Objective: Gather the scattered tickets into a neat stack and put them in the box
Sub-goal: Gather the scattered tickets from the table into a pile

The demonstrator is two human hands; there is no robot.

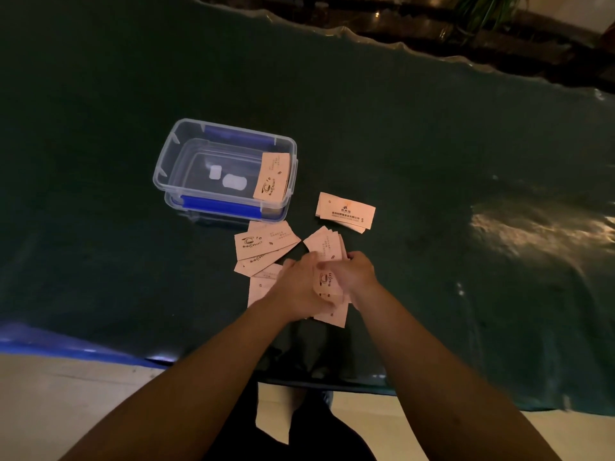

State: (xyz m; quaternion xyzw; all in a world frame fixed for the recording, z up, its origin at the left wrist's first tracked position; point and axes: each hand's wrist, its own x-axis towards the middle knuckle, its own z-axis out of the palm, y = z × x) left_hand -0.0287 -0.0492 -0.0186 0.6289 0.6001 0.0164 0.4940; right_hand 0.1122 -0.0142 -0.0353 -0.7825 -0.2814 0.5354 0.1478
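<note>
Both hands meet over the dark green tabletop (432, 144). The left hand (296, 287) and the right hand (356, 274) press from two sides on a small bundle of tickets (327, 281), so each grip is closed on this bundle. More pink tickets (263, 244) lie fanned just left of the hands, partly over each other, and some are under the left hand. A separate small pile (346, 211) lies beyond the hands, apart from them. The clear plastic box (186, 151) with blue clips stands open further left, close to the fanned tickets. One ticket (271, 176) leans inside the box against its right wall. Two small white pieces (233, 181) lie on the bottom of the box.
</note>
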